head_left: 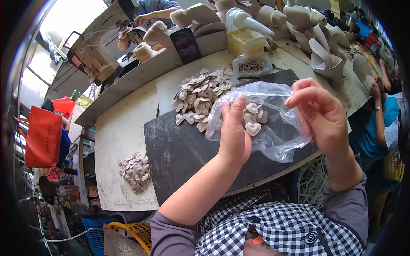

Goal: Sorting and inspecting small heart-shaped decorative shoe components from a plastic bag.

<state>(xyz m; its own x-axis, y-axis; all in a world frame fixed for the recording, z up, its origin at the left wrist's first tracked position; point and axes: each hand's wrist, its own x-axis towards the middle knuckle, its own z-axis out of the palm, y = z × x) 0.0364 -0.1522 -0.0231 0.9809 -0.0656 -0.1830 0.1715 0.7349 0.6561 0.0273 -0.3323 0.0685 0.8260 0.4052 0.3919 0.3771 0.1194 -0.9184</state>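
Note:
A clear plastic bag (pixel 277 147) is stretched between my two hands above a dark mat (pixel 183 162). My left hand (pixel 234 134) is closed on the bag's left side, its fingers partly behind the film. At the right edge, my right hand (pixel 322 115) pinches the film between thumb and fingers. Several beige heart-shaped pieces (pixel 253 128) show at the bag's middle; I cannot tell whether they lie inside it or on the mat beneath. Just beyond my left hand spreads a large heap of similar heart pieces (pixel 200 94).
A smaller heap of heart pieces (pixel 136 170) lies on the pale table (pixel 111 128) at left. Beyond the mat stand a small bag of dark bits (pixel 251 67), a tub of yellowish glue-like stuff (pixel 245 42) and a phone (pixel 185 45). Beige fuzzy-lined shoe parts (pixel 326 59) and co-workers surround the table.

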